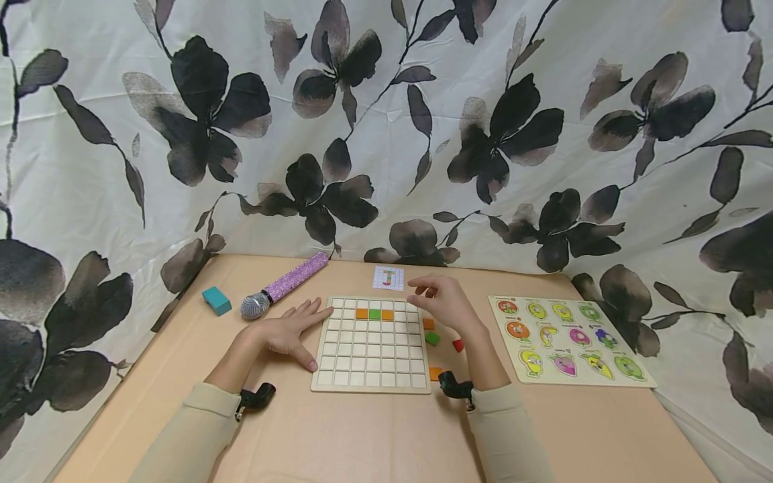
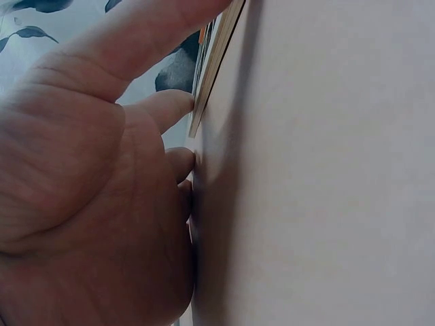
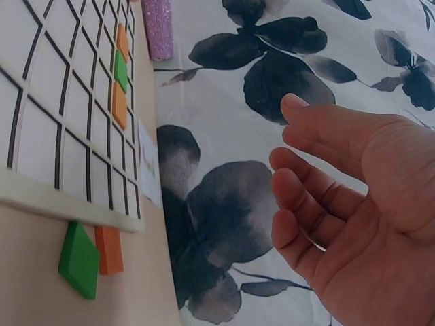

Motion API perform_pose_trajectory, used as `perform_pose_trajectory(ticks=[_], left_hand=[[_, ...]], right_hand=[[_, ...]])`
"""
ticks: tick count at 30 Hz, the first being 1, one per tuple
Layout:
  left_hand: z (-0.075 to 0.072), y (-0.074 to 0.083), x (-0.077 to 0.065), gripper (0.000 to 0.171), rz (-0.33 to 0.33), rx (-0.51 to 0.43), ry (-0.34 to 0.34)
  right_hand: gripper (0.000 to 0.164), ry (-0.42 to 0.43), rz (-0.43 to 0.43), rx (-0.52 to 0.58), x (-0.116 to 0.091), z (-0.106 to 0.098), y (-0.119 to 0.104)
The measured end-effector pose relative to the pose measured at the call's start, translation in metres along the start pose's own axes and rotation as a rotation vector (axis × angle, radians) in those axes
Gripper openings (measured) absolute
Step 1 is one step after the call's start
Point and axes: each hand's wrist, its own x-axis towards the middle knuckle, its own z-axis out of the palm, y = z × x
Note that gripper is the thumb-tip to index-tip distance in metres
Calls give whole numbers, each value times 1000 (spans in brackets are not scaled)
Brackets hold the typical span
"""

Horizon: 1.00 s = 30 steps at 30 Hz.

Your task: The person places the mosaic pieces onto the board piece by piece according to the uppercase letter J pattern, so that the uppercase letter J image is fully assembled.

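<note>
A wooden grid board (image 1: 372,345) lies on the table, with an orange tile (image 1: 362,313), a green tile (image 1: 374,314) and another orange tile (image 1: 387,315) side by side near its top. My left hand (image 1: 288,330) rests at the board's left edge with fingers spread; the left wrist view shows the board's edge (image 2: 216,64) against thumb and fingers. Over the upper right corner hovers my right hand (image 1: 443,300), its fingers loosely bent and nothing between them. Beside the board lie a loose orange tile (image 1: 429,324), a green tile (image 3: 79,261) and a red tile (image 1: 458,345).
Behind the board is a small pattern card (image 1: 388,278). A glittery purple microphone (image 1: 290,282) and a teal block (image 1: 217,300) lie to the left. On the right sits a fruit picture board (image 1: 568,341). Another orange tile (image 1: 435,373) is near the right wrist.
</note>
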Motion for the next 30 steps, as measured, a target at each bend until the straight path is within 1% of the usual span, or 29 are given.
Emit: perform_pose_trajectory(ticks=[9, 15, 21, 30], left_hand=[[-1, 3, -1, 129, -9, -13, 3], [0, 3, -2, 130, -6, -19, -1], [0, 3, -2, 130, -3, -16, 0], [-1, 2, -1, 129, -2, -9, 1]], right_hand=[[31, -35, 25, 11, 0, -8, 19], [31, -48, 67, 10, -2, -10, 28], [31, -57, 119, 25, -2, -10, 32], [31, -66, 145, 45, 0, -5, 48]])
